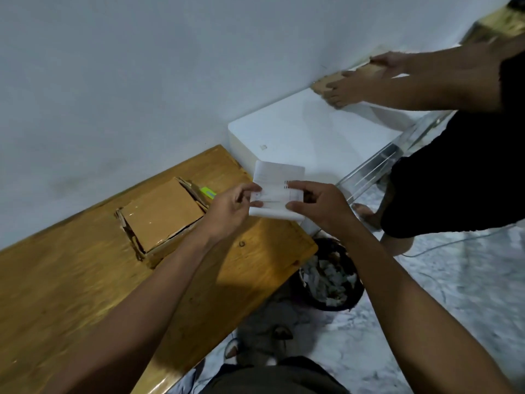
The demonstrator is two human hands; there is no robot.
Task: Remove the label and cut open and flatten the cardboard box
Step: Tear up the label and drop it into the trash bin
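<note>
A white printed label [277, 189] is off the box and held in the air above the table's right end. My left hand [233, 209] pinches its left edge and my right hand [315, 206] pinches its right edge. The brown cardboard box [162, 214], closed with ragged edges, lies on the wooden table [71, 280] to the left of my hands. A green utility knife [208, 192] peeks out just behind the box.
A black waste bin [331, 277] full of paper scraps stands on the floor under the table's right end. A white appliance [312, 132] sits against the wall. Another person at the right presses cardboard [358, 72] onto it with both hands.
</note>
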